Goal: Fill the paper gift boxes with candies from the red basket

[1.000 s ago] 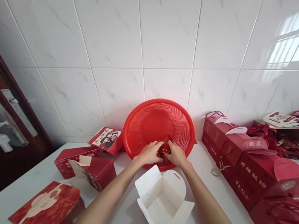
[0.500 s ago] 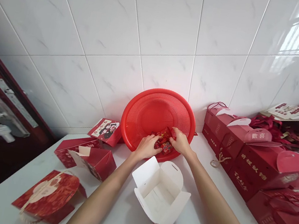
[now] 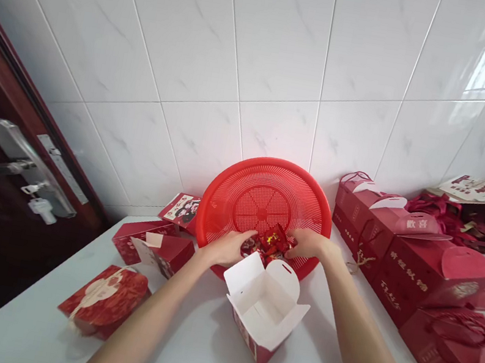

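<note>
Head view: the left hand [image 3: 230, 249] and right hand [image 3: 307, 244] are cupped from either side around a bunch of red wrapped packets [image 3: 273, 237]; with several fingertips hidden, whether either has closed firmly on them cannot be told. Half a second ago the right hand reached along the far right side of the packets, which lay more loosely; now it curves in opposite the left hand and the packets sit bunched between the two. That suggests the gathering is well along. Around both hands is the red basket [image 3: 272, 162], the packets at its near side. Just in front of the hands, on the counter [image 3: 194, 356], an open box [image 3: 265, 310] stands with its flaps spread. Beyond the left hand are a red patterned box [image 3: 106, 298] and other red boxes [image 3: 177, 254]; beyond the right, stacked red boxes [image 3: 412, 262].
</note>
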The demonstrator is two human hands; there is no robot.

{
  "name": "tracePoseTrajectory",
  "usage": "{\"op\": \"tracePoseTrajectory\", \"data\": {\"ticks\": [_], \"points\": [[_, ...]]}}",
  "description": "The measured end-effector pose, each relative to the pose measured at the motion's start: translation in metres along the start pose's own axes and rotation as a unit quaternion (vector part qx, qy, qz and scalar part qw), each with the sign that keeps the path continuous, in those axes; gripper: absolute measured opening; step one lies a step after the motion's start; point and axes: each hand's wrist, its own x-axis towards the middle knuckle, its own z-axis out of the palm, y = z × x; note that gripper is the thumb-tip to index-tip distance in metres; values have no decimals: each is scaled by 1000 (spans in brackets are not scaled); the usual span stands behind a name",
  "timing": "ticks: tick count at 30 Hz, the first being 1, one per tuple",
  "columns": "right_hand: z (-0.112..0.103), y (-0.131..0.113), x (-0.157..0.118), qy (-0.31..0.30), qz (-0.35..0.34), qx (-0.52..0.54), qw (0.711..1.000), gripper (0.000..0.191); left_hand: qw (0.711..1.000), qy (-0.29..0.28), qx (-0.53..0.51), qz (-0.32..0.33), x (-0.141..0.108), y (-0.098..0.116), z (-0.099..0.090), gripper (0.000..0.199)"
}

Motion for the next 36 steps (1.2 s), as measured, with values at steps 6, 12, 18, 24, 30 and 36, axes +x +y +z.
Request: {"op": "tracePoseTrajectory", "data": {"ticks": [6, 12, 18, 24, 30, 36], "points": [[-11, -4, -22, -18, 33, -7, 999, 56, 997, -54, -46, -43, -19, 8, -22, 83], [-13, -11, -24, 5, 36, -5, 999, 47, 994, -30, -84, -67, -4, -4, -34, 72], [-9, -3, -13, 93, -20, -6, 995, 38, 990, 102, -89, -24, 12, -17, -27, 53], [-7, 4, -10, 90, -25, 10, 996, 42, 990, 77, -113, 28, 10, -24, -20, 31], [-10, -1, -15, 70, -29, 4, 997, 47, 984, 104, -137, 35, 10, -22, -19, 27], [-8, -1, -14, 54, -38, 6, 998, 48, 967, 194, -166, 20, 20, -22, -17, 35]]}}
